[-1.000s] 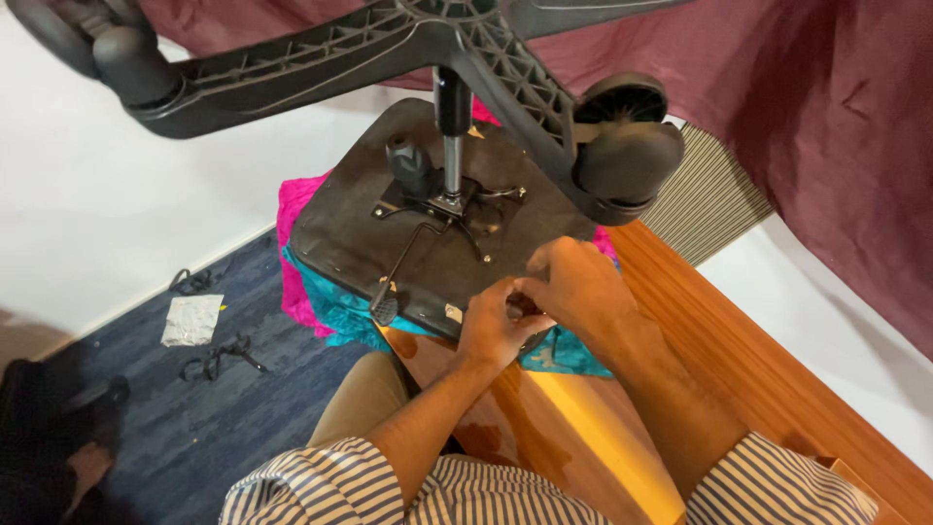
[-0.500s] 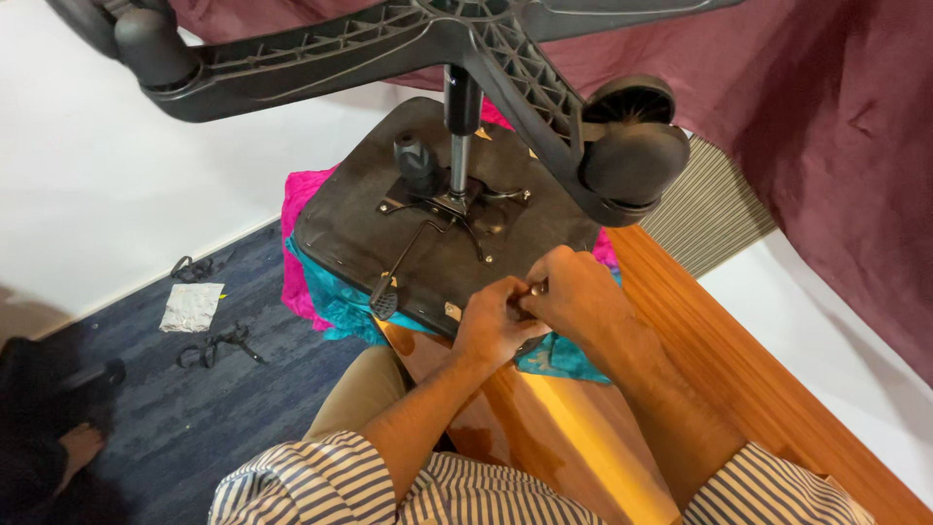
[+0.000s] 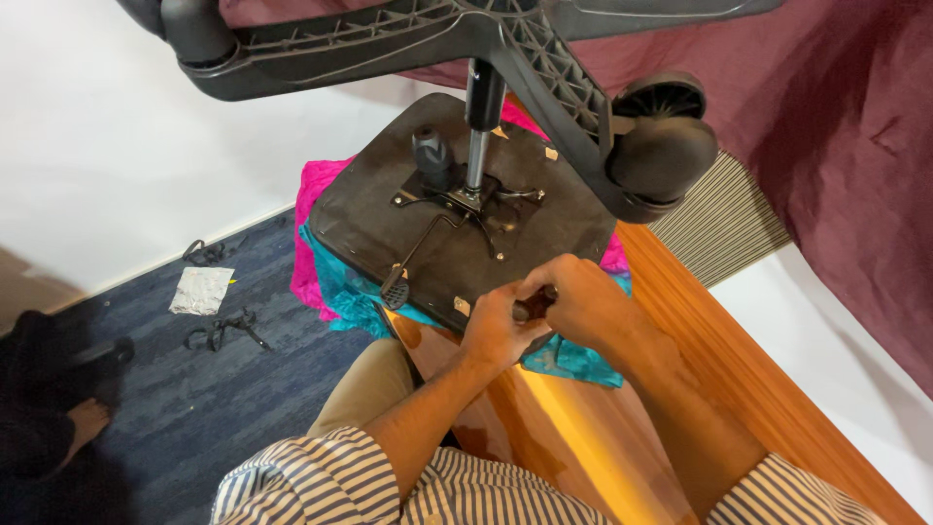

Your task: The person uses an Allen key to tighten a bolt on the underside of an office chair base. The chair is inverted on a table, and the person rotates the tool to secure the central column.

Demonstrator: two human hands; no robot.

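An upturned office chair rests on a wooden table [image 3: 719,379]. Its black seat underside [image 3: 369,209] faces up, with the metal mechanism plate [image 3: 466,199], a lever [image 3: 403,272] and the gas column [image 3: 479,126] rising to the black wheel base [image 3: 408,39]. My left hand [image 3: 496,331] and my right hand [image 3: 583,301] meet at the seat's near edge. Both close around a small dark tool handle [image 3: 535,304]. A black caster [image 3: 661,146] hangs just above my right hand.
Pink cloth [image 3: 311,243] and teal cloth [image 3: 355,297] lie under the seat. On the dark blue carpet [image 3: 194,408] sit a silver foil packet [image 3: 201,289] and black cable pieces [image 3: 228,329]. A maroon curtain [image 3: 836,146] hangs at right. Another person's foot [image 3: 83,423] shows at far left.
Both hands stayed together at the seat's near edge, shifting slightly; the dark tool handle now shows between them. The chair has not moved.
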